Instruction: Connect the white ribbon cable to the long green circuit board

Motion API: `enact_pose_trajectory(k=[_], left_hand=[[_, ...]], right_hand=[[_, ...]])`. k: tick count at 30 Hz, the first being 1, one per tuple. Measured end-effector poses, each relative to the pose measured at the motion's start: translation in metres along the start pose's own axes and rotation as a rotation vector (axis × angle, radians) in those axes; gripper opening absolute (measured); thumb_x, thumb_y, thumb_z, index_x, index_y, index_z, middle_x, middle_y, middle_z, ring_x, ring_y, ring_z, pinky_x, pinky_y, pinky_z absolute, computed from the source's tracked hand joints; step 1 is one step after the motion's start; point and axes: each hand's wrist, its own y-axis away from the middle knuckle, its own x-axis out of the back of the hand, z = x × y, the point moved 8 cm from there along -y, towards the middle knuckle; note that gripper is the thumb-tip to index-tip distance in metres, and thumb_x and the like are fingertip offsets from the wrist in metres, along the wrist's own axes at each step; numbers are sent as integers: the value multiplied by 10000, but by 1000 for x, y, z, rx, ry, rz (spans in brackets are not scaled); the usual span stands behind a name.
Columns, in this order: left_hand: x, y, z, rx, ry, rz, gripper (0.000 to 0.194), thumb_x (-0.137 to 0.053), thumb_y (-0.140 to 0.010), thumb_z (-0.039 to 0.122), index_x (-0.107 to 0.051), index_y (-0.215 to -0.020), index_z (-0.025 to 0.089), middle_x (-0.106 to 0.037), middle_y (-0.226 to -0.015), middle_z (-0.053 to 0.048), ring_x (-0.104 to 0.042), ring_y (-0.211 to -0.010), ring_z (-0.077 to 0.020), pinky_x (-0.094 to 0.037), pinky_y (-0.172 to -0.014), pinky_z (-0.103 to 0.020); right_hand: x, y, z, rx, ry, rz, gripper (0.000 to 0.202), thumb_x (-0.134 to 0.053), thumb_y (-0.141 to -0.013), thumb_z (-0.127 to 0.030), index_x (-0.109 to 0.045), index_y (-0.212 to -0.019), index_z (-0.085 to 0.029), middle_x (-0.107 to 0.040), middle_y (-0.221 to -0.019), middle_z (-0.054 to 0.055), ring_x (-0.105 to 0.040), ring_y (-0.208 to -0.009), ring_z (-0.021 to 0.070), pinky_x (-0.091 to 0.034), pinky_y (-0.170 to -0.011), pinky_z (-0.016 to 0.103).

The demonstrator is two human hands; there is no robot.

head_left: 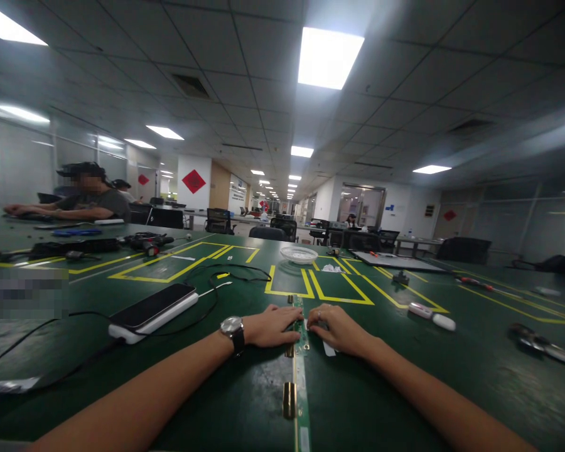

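A long, narrow green circuit board (302, 389) lies on the table, running away from me, with gold-coloured flexible tabs (289, 400) along its left edge. My left hand (274, 326), with a wristwatch (232, 326) on the wrist, rests across the far part of the board. Its fingers are stretched out, pressing the left edge. At the opposite edge is my right hand (335, 328), fingers bent and fingertips pinched together on the board. Something small and white shows at those fingertips, too small to name. Under the right palm a white slip (329, 349) sticks out.
Left of the board, a phone (157, 306) lies on a white block with black cables. A white basket (299, 253) stands ahead. To the right are an oval case (420, 309), a white oval object (444, 322) and a screwdriver (475, 282). A person (94, 194) sits far left.
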Motion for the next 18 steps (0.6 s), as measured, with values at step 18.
enact_pose_trajectory(k=[18], left_hand=[[39, 7, -19, 130, -50, 247, 457, -311, -1037, 436, -411, -1431, 227, -387, -1536, -90, -346, -1410, -254, -272, -1139, -454]], right_hand=[[-3, -8, -18, 172, -93, -163, 538, -434, -831, 8, -642, -1277, -208, -638, -1315, 56, -561, -1232, 171, -387, -1110, 331]])
